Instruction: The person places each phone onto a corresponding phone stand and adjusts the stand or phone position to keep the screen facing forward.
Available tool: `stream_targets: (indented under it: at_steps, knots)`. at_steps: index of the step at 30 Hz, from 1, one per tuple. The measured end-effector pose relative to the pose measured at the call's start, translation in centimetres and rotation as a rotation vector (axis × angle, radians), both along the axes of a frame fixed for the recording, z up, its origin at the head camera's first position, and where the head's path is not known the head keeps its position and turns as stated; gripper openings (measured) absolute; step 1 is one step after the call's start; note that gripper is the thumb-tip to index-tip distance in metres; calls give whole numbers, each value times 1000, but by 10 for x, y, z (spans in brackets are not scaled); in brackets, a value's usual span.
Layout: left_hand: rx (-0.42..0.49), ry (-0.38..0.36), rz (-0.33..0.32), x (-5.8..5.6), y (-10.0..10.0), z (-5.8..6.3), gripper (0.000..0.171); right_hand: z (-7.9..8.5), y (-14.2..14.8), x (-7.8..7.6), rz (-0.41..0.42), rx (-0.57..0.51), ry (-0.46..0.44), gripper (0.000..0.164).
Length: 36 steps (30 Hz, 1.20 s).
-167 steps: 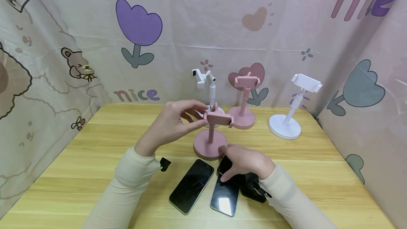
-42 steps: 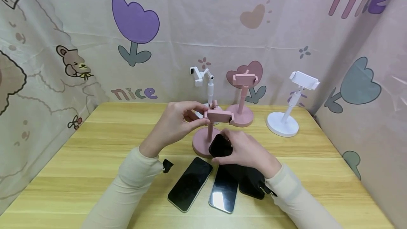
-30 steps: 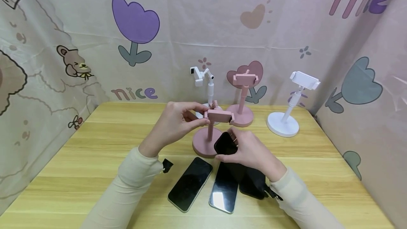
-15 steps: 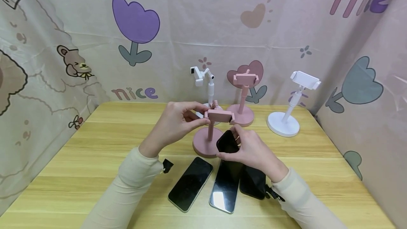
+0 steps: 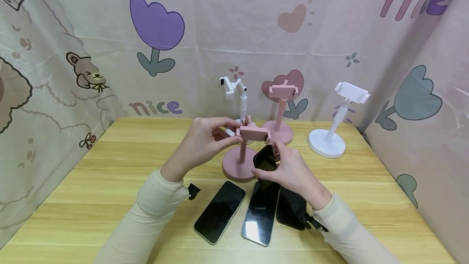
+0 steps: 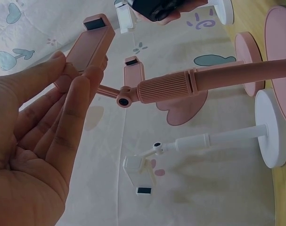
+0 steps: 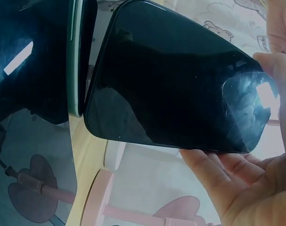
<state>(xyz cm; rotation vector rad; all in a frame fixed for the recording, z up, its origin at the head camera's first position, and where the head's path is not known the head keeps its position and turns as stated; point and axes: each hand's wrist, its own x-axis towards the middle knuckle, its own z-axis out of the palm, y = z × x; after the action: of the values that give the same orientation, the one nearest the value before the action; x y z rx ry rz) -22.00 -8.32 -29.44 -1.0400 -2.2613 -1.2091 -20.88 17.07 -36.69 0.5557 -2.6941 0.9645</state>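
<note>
My left hand (image 5: 199, 144) pinches the left end of the holder (image 5: 253, 134) on the front pink phone stand (image 5: 239, 165). In the left wrist view, the thumb and fingertips grip the near end of that holder (image 6: 88, 49). My right hand (image 5: 293, 172) holds a black smartphone (image 5: 264, 159) by its long edges, raised and tilted, just right of the stand's post and below the holder. The right wrist view shows its dark screen (image 7: 171, 84) between thumb and fingers. Beneath it lie a middle smartphone (image 5: 258, 219) and a right-hand one (image 5: 292, 211), partly covered.
Another smartphone (image 5: 220, 213) lies face up on the wooden table (image 5: 110, 199), left of the middle one. Behind stand a second pink phone stand (image 5: 282, 113), a white one (image 5: 243, 103) partly hidden by the front stand, and another white one (image 5: 327, 143) at right. A printed curtain (image 5: 220, 19) hangs behind.
The right hand has lifted the smartphone from beside the stand's base, tilting it upright and raising it toward the holder, slightly rightward lately. The left hand keeps its grip on the holder.
</note>
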Motion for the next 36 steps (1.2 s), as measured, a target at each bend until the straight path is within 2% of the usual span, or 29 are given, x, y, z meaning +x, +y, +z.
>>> stream_targets:
  at_steps: [6,15,36]
  knots:
    - [-30,20,21,1,1,2,28,0,2,-2,-3,-33,-1,71]
    - [-34,18,10,0,3,-1,26,-5,5,-4,3,-88,-15,67]
    - [-28,10,10,3,1,1,27,-6,6,-9,20,-94,-48,68]
